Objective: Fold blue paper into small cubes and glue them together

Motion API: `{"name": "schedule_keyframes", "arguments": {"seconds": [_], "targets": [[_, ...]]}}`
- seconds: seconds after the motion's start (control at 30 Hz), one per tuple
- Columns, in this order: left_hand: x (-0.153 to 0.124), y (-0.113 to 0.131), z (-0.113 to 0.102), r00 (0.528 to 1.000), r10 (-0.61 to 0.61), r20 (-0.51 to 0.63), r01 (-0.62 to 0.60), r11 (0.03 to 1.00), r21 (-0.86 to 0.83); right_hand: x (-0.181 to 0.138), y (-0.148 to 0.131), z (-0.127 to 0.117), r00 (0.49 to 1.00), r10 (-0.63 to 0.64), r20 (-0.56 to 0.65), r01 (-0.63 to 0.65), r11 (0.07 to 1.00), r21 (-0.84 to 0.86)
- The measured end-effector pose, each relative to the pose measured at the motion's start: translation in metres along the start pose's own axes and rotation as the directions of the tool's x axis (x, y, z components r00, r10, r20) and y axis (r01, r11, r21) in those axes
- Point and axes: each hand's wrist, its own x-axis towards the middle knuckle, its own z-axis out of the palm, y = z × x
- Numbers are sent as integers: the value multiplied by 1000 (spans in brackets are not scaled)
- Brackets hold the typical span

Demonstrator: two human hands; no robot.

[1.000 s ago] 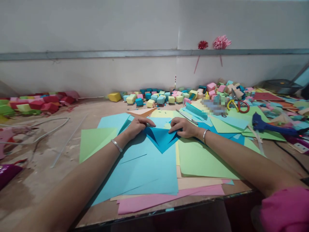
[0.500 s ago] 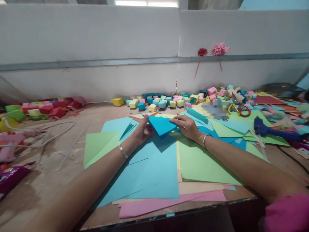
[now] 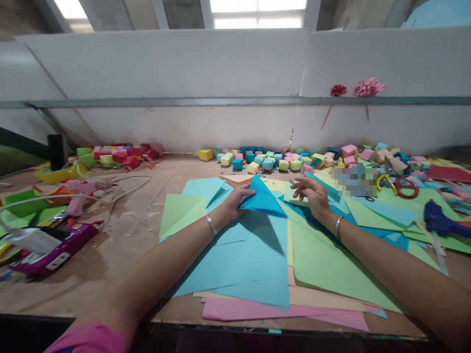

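Observation:
My left hand (image 3: 237, 200) pinches the left edge of a folded blue paper triangle (image 3: 263, 200) and holds it lifted above a stack of flat paper sheets (image 3: 239, 260) in blue, green, peach and pink. My right hand (image 3: 312, 193) hovers just right of the triangle with its fingers spread, holding nothing, over green and blue sheets. Both wrists wear a thin silver bangle.
Small paper cubes (image 3: 265, 159) in several colours line the back by the wall. Red and green cubes (image 3: 117, 154) lie at the back left. A pink glue gun (image 3: 83, 191) with a white cord and a purple case (image 3: 55, 247) sit left. Scissors (image 3: 397, 184) and a blue glue gun (image 3: 441, 223) lie right.
The blue triangle went from pressed flat under both hands to lifted in my left hand alone. My right hand let go and opened. The view swung left and up.

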Motion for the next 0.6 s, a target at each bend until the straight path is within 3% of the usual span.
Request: {"name": "schedule_keyframes", "arguments": {"seconds": [0.07,0.13,0.23,0.4,0.6], "targets": [[-5,1,1,995,-39,88,33,996,77,-1,-4,2,988,124,94,-128,991,34],[-8,0,3,978,-75,196,33,977,212,-3,-8,4,944,215,251,-228,973,24],[-10,-1,7,935,-123,333,-17,921,389,-8,-15,9,882,262,392,-262,964,-54],[-10,0,11,909,-122,398,-110,851,513,-15,-25,16,866,277,416,-251,961,-117],[-11,3,12,894,-173,414,-83,843,532,-17,-29,25,877,336,343,-315,942,-118]]}}
